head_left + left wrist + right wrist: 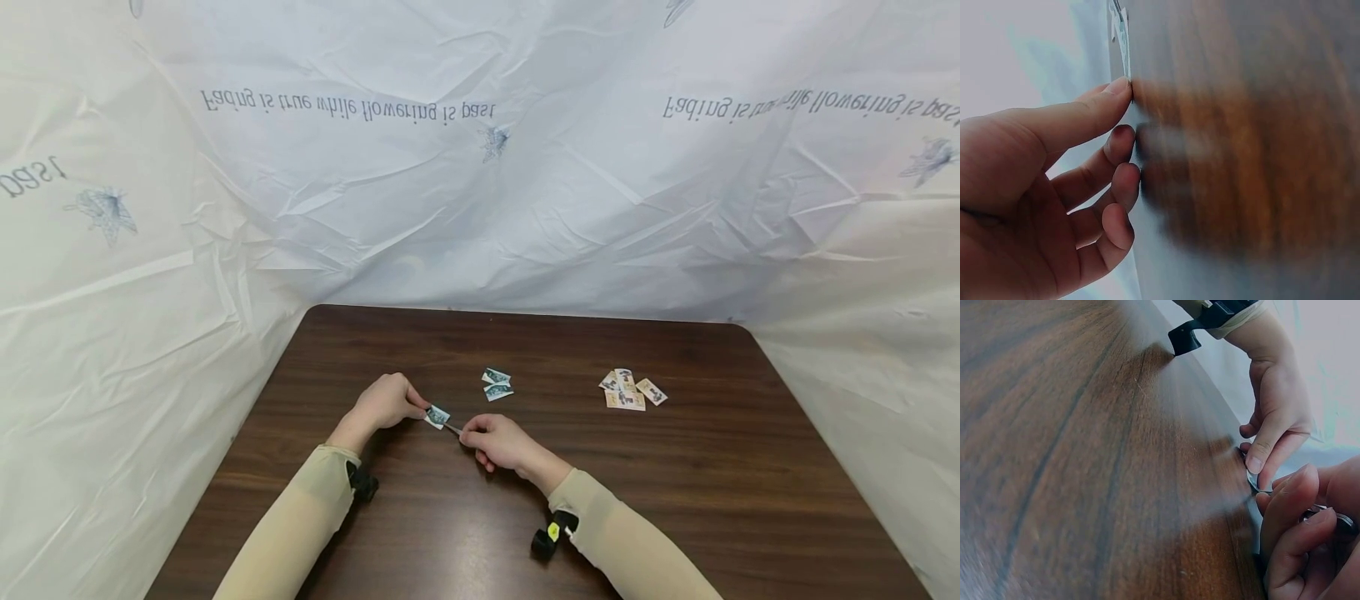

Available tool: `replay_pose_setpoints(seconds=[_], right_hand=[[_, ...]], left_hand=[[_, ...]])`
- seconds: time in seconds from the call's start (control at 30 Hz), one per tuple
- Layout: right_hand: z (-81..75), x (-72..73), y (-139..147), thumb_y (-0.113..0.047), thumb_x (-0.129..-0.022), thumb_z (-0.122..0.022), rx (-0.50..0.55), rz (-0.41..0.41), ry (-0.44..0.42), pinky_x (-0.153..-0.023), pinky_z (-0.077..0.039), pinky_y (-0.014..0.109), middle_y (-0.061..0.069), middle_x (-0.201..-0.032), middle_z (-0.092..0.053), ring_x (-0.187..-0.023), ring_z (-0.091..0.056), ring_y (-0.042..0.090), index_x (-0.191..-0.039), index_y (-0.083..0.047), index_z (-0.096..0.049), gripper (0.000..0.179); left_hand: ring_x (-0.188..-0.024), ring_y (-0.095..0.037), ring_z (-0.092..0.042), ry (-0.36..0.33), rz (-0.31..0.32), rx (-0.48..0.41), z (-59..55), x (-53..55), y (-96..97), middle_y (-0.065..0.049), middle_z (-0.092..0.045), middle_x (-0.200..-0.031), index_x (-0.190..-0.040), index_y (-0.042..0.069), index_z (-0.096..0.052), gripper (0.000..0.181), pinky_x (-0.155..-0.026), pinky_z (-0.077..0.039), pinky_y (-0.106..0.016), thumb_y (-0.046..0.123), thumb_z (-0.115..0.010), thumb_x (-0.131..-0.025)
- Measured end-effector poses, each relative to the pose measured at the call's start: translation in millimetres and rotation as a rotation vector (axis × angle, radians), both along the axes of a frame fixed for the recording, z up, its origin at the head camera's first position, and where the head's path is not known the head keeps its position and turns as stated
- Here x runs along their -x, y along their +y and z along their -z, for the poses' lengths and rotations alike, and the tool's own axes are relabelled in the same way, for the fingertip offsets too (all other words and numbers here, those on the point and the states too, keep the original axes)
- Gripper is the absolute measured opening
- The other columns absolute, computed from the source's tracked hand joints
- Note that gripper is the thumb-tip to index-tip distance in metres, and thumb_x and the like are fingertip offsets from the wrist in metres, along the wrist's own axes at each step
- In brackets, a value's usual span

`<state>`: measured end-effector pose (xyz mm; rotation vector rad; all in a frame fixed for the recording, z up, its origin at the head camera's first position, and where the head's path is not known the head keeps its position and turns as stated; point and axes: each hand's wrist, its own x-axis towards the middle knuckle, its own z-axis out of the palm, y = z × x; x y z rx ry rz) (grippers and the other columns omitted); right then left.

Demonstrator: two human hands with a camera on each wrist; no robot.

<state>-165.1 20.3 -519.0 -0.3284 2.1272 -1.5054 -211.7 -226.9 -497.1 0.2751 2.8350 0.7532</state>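
Note:
My left hand [387,402] pinches one edge of a small dark blue-green stamp [437,417] with thumb and forefinger, low over the brown table [420,525]. In the left wrist view the stamp [1124,47] stands nearly edge-on beyond the thumb, and the other fingers curl loosely. My right hand [498,440] grips slim metal tweezers [453,430], their tip at the stamp's near right corner. The right wrist view shows the shiny rear part of the tweezers [1325,511] among the fingers. Both hands are close together, left of the table's middle.
Two similar blue-green stamps [498,390] lie just beyond my hands. Farther right is a loose group of several cream and orange stamps [625,400]. White printed plastic sheeting [465,208] hangs behind the table and along its sides. A black wrist camera [545,542] sits on my right sleeve.

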Motion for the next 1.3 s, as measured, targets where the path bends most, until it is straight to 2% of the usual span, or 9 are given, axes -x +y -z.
replay_pose_setpoints(seconds=[0.2,0.6,1.0,1.3], right_hand=[[0.3,0.4,0.6,-0.019,-0.096,-0.064,0.012,-0.001,0.007,-0.041,-0.038,0.022,0.000,-0.055,-0.050,-0.041,-0.045,0.009,-0.100,-0.005,-0.067,0.015],[-0.3,1.4,7.3,-0.021,-0.096,-0.064,0.040,0.020,0.002,-0.043,-0.040,0.023,0.001,-0.057,-0.050,-0.043,-0.045,0.010,-0.103,-0.004,-0.066,0.018],[-0.6,3.2,21.7,-0.022,-0.097,-0.064,0.062,0.040,0.047,-0.045,-0.041,0.026,0.001,-0.057,-0.050,-0.044,-0.045,0.011,-0.106,-0.001,-0.066,0.023],[-3.4,5.7,37.7,-0.024,-0.097,-0.063,0.064,0.071,0.031,-0.046,-0.041,0.026,0.000,-0.057,-0.049,-0.044,-0.045,0.011,-0.109,0.000,-0.064,0.027]], left_hand=[[-0.077,-0.008,-0.061,0.029,0.000,-0.012,0.0,-1.1,-1.1,0.008,-0.073,-0.093,-0.087,0.028,-0.083,0.007,-0.070,-0.049,-0.032,0.024,-0.084,-0.081],[-0.089,-0.012,-0.067,0.121,0.007,-0.041,-7.8,-2.8,4.7,0.011,-0.074,-0.091,-0.089,0.027,-0.083,0.007,-0.078,-0.053,-0.038,0.024,-0.082,-0.083],[-0.083,-0.008,-0.066,0.154,0.009,-0.055,-10.6,-3.3,17.4,0.011,-0.073,-0.090,-0.094,0.023,-0.082,0.011,-0.075,-0.053,-0.036,0.030,-0.080,-0.085],[-0.087,-0.011,-0.066,0.193,0.014,-0.105,-13.7,-3.5,29.7,0.010,-0.073,-0.092,-0.096,0.021,-0.081,0.013,-0.075,-0.053,-0.037,0.029,-0.079,-0.086]])
